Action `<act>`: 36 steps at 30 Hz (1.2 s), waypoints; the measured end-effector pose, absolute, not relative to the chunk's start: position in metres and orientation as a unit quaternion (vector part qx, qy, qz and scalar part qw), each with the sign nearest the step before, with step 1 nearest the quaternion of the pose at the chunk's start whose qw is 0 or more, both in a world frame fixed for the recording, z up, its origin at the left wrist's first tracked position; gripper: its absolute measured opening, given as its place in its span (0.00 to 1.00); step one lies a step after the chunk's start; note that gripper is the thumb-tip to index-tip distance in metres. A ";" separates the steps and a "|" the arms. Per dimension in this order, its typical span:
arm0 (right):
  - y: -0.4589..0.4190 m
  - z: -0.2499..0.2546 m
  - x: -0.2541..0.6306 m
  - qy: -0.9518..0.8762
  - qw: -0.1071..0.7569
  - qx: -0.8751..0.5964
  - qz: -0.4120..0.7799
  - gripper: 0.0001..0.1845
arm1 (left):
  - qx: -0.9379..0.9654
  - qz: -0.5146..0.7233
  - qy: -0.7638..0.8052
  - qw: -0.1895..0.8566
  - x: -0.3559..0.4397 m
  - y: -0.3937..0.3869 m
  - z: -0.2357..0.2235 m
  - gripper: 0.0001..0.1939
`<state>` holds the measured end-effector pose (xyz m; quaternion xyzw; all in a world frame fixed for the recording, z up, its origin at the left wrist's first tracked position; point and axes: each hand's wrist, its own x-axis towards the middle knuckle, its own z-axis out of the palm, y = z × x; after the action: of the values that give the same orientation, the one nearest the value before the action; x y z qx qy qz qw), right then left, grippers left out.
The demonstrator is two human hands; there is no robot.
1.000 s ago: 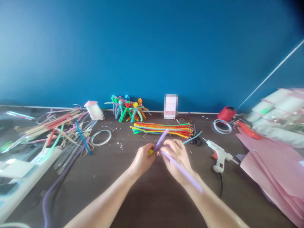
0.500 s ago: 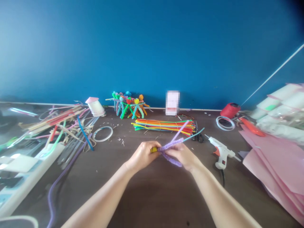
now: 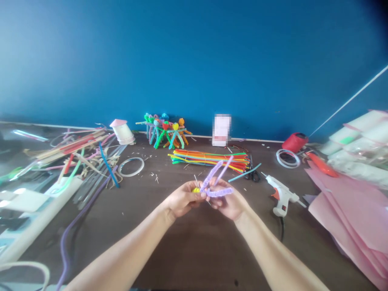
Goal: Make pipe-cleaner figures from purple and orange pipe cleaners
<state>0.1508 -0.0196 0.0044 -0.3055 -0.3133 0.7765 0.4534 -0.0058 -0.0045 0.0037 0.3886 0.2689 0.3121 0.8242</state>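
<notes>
A small pipe-cleaner figure with purple limbs (image 3: 220,192) and a yellow coiled head (image 3: 197,190) is held just above the table, between both hands. My left hand (image 3: 184,200) pinches it by the yellow end, thumb on top. The fingers of my right hand (image 3: 228,204) are closed around its purple part, close to the left fingertips. One thick purple limb points up and another lies toward the right palm. A thinner purple strand (image 3: 223,170) rises behind them. A thin pale stem (image 3: 196,180) pokes up beside the yellow end. Fingers hide the figure's middle.
Behind my hands lie a bundle of coloured pipe cleaners (image 3: 209,160) and a light blue piece (image 3: 245,172). Several finished figures (image 3: 165,131) stand by the wall. A glue gun (image 3: 282,195) and pink sheets (image 3: 348,210) are right; loose strips (image 3: 79,151) and a power strip (image 3: 39,218) left.
Both hands have rolled, showing more fingers. The figure has turned, so one thick purple limb now points upward. The thin pale stem has come into sight by the yellow end.
</notes>
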 end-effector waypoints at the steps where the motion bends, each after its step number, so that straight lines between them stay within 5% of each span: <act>1: -0.020 0.005 0.149 -0.317 0.465 -0.314 0.764 0.06 | 0.373 0.319 0.260 0.831 -0.005 -0.005 0.004 0.12; 6: -0.022 0.009 0.143 -0.407 0.526 -0.418 0.618 0.07 | 0.333 0.359 0.269 0.829 -0.002 -0.005 0.004 0.11; 11: -0.024 0.008 0.142 -0.523 0.489 -0.494 0.493 0.09 | 0.354 0.393 0.314 0.788 0.001 -0.003 0.000 0.13; 24: -0.024 0.010 0.146 -0.542 0.470 -0.550 0.427 0.13 | 0.646 0.384 0.448 0.485 -0.001 -0.007 0.013 0.08; 30: -0.024 0.007 0.144 -0.491 0.477 -0.558 0.470 0.15 | 0.626 0.389 0.421 0.529 -0.001 -0.008 0.016 0.11; 36: -0.027 0.018 0.143 -0.551 0.455 -0.590 0.375 0.14 | 0.567 0.359 0.404 0.621 0.000 -0.006 0.013 0.15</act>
<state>0.1429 -0.0273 0.0182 -0.5905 -0.5509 0.3748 0.4554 0.0000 -0.0063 0.0135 0.5675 0.4042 0.3588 0.6212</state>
